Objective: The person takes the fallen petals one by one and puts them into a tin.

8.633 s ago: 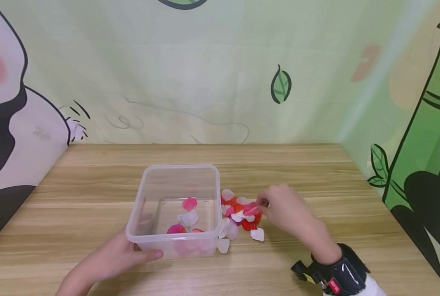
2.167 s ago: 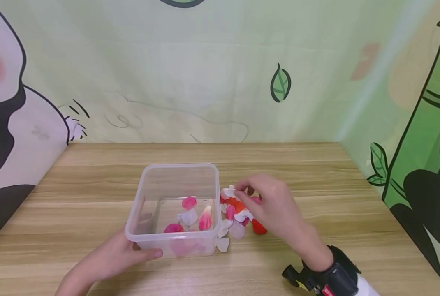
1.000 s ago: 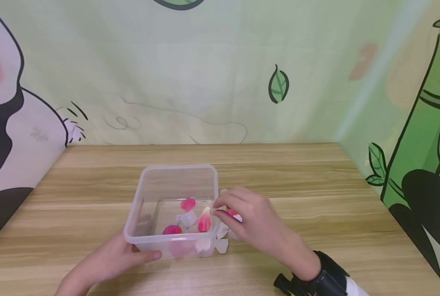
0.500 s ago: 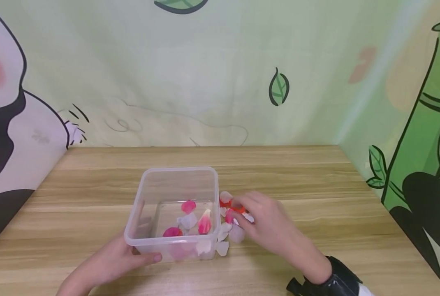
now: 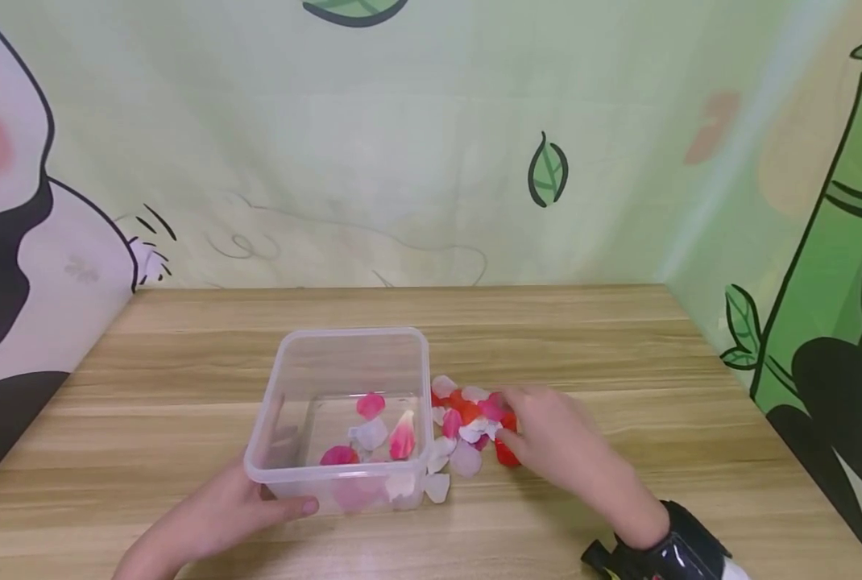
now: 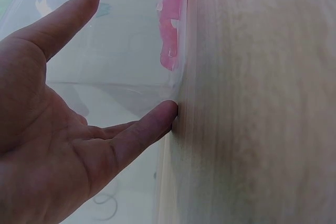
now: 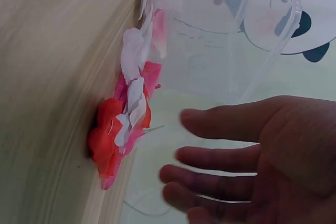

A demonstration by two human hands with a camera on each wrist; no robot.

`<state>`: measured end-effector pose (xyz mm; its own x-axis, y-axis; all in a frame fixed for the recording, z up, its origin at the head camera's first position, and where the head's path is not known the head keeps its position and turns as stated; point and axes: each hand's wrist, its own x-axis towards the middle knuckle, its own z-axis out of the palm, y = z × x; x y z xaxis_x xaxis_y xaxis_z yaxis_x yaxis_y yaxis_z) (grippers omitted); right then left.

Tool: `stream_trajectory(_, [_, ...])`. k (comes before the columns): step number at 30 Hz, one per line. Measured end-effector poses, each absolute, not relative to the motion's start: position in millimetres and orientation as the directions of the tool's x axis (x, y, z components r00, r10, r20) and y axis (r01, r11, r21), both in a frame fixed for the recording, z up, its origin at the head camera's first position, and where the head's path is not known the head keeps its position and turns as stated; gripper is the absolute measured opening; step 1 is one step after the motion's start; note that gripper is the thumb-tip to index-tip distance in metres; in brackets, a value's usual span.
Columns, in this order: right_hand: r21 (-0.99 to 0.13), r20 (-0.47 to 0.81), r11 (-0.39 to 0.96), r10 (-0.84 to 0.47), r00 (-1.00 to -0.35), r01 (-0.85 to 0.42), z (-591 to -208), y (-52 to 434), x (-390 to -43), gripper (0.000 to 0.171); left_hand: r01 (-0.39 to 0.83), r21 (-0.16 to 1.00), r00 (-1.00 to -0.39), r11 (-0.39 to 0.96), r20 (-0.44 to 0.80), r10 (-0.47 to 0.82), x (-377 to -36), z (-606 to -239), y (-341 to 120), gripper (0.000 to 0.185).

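Note:
A clear plastic box stands on the table with several pink and white petals inside. My left hand rests at its front left corner, thumb along the front wall, fingers on the left side; the left wrist view shows these fingers spread and fairly straight against the plastic. Right of the box lies a pile of red, pink and white petals. My right hand hovers at the pile's right edge. In the right wrist view its thumb and fingers are apart, extended toward the petals, with nothing between them.
The wooden table runs back to a printed cloth wall. A black wrist strap with a camera is on the right forearm. One white petal lies by the box's front right corner.
My right hand carried a white petal to the box's right side, then drew back right to the pile, fingers parted. Pink-and-white and white petals have appeared inside. My left hand stays put.

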<state>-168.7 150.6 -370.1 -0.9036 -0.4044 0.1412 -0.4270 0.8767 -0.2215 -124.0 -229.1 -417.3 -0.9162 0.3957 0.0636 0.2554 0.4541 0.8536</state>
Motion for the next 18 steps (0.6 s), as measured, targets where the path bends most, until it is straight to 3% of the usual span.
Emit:
stream_trajectory(5, [-0.201, -0.011, 0.903, -0.391, -0.921, -0.381, -372.6, 154.2, -169.9, 0.025, 0.251, 0.854, -0.918, 0.456, 0.060, 0.392, -123.9, -416.6, -228.6, 0.122])
stream_trajectory(18, [-0.202, -0.051, 0.891, -0.425, -0.904, -0.407, -388.9, 158.3, -175.7, 0.028, 0.260, 0.856, -0.914, 0.447, 0.068, 0.401, -123.9, -416.1, -228.1, 0.120])
